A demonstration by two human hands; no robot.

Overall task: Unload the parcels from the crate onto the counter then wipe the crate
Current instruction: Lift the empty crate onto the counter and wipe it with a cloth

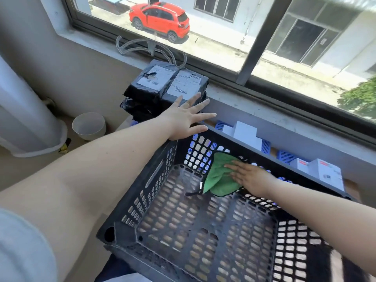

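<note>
The left hand [184, 117] lies flat with its fingers straight and spread apart, the palm resting on the far left corner of the crate [130, 208]; the fingertips reach toward the parcels [168, 84] and sit just beside them, though whether they touch I cannot tell; a ring shows on one finger. The right hand [249, 177] is flat too, fingers straight and a little apart, pressing a green cloth [218, 176] against the inside of the crate's far wall; nothing is gripped, the cloth is held only by the press of the palm and fingers, and its lower edge hangs down to the crate floor.

The crate is black, perforated plastic, and holds no parcels; only the cloth and the right hand are in it. The parcels, wrapped in black film with white labels, stand stacked beyond the crate's far left corner, up against the sill [114, 48]; a clear hanger [140, 46] lies on the sill behind them.

Between the crate's far wall and the wall under the window sit white boxes [246, 133] and blue pieces [285, 156]; to the left a white cup [89, 126] stands near a broad white pipe [22, 110]; through the window [244, 37] a red car [159, 19] is parked on a sunlit street.
</note>
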